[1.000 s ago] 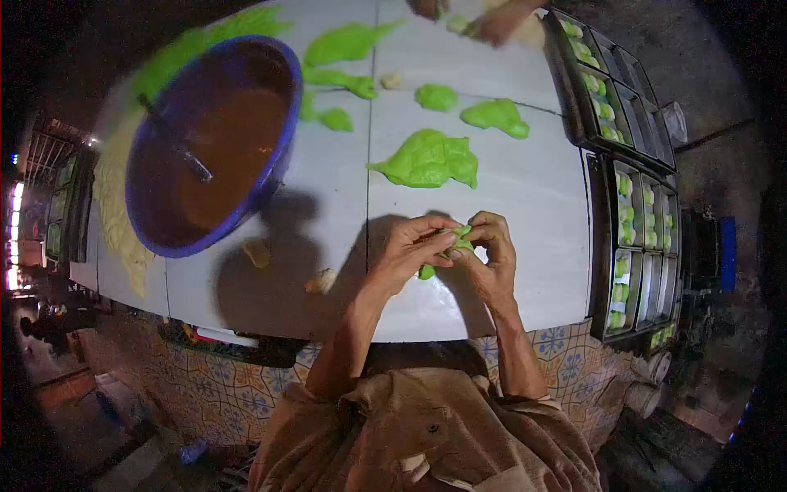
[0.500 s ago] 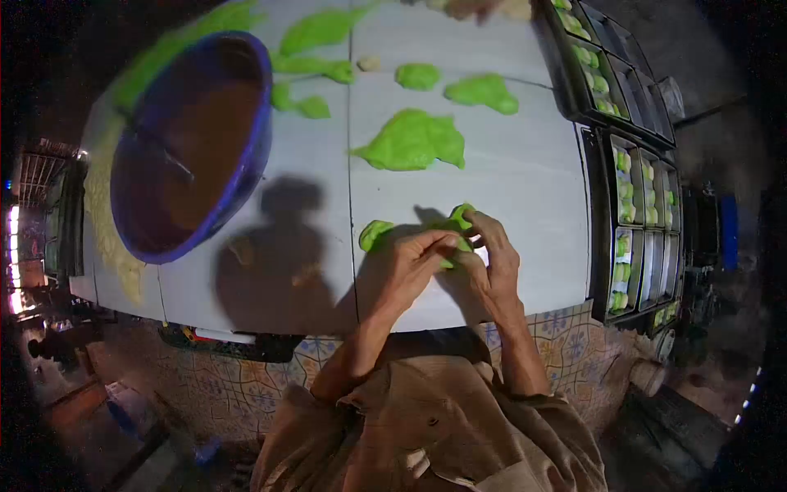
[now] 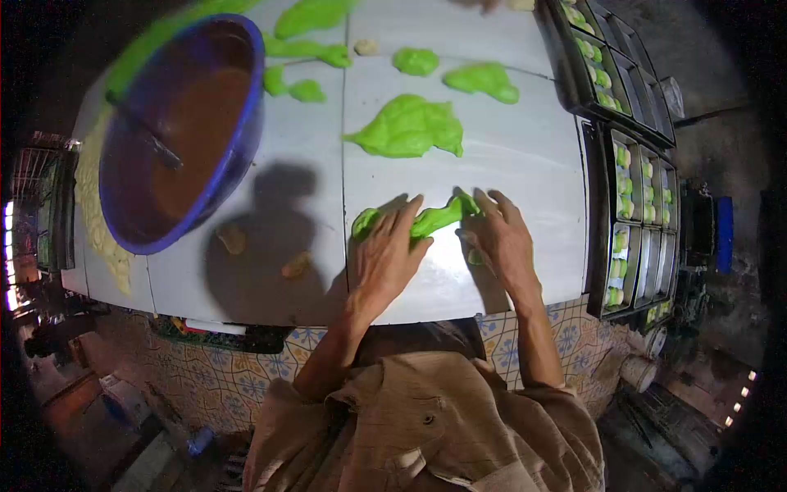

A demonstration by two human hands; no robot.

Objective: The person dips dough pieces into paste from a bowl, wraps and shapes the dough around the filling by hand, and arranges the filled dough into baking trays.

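A strip of bright green dough (image 3: 443,216) lies on the white tabletop (image 3: 525,164), stretched between my two hands. My left hand (image 3: 390,254) rests over its left part with fingers extended, and more green dough (image 3: 364,221) shows just beyond its fingers. At the strip's right end, my right hand (image 3: 503,246) lies palm down with its fingers out, touching the dough. Under the right hand's thumb side a small green bit (image 3: 475,257) is partly hidden. Farther up the table sits a larger flattened green dough piece (image 3: 410,127).
A purple basin (image 3: 246,139) with brown filling and a dark-handled tool stands at left. Two filling lumps (image 3: 297,264) lie near it. Smaller green pieces (image 3: 482,80) are at the back. Black divided trays (image 3: 602,221) holding green-and-white pieces line the right edge.
My hands were raised close together, pinching the green dough. Now they are lower and farther apart, spread flat, with the dough drawn out as a strip on the table.
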